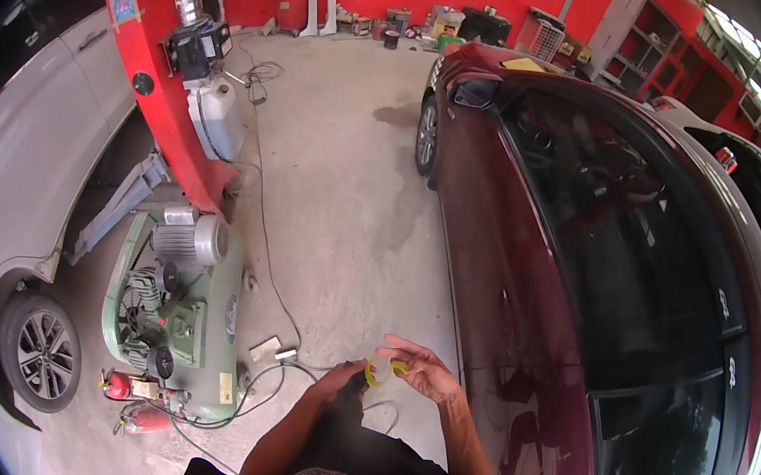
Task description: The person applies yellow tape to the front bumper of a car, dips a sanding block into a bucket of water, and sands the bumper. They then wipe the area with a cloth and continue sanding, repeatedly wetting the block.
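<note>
In front of my black shirt [353, 457], a roll of yellow tape [371, 372] stands on edge between my hands, with its open ring showing. My left hand [340, 378] is closed at the roll's left side, its fingers partly hidden. From the right, my right hand [428, 374] reaches to the roll with its index finger stretched out above it. A short yellow piece by the roll's right side lies at my right fingertips, which seem to pinch it. Close on my right is the dark red car's side [522, 321].
A green air compressor [211, 340] stands to the left, with hoses [271, 395] across the floor and red fire extinguishers [145, 417] beside it. Beyond it are a red lift post [148, 76] and a silver car [30, 147]. Assorted items line the back wall.
</note>
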Tool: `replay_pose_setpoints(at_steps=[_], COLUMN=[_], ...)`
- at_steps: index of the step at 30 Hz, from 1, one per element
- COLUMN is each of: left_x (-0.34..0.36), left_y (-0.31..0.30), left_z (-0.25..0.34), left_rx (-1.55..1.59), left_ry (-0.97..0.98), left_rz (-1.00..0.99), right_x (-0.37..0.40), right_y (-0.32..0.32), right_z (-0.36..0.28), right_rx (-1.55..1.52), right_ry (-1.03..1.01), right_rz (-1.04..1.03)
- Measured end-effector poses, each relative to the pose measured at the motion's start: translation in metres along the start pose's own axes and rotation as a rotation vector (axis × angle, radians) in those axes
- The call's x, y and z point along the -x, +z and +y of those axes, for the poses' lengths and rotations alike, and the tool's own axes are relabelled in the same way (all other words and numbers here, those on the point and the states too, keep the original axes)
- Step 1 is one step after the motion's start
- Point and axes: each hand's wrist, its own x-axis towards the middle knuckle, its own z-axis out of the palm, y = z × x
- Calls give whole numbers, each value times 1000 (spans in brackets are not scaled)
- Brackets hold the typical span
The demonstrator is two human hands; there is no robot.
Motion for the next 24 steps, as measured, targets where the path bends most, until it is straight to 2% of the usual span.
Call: replay_pose_setpoints(at_steps=[2, 4, 7, 10, 12, 16, 19, 21, 24], left_x=[-20, -36, -69, -115, -149, -210, -239, -256, -281], left_y=[-6, -14, -34, -65, -88, -137, -161, -177, -214], left_z=[71, 128, 204, 260, 298, 359, 406, 446, 494], left_rx=[-45, -54, 15, 215, 337, 548, 652, 701, 780], left_ry=[56, 78, 125, 175, 242, 373, 467, 533, 640], left_rz=[106, 111, 96, 114, 152, 184, 178, 242, 231], right_x=[-36, -72, -130, -200, -251, -364, -453, -516, -611], right_y=[-10, -6, -47, -93, -103, -157, -167, -177, -192], right_z=[-43, -84, -132, -170, -206, -264, -318, -354, -394], right_rx=[98, 110, 67, 25, 126, 177, 306, 269, 292], right_ry=[23, 4, 6, 22, 58, 149, 250, 307, 396], right_rz=[49, 64, 2, 14, 31, -83, -95, -176, -303])
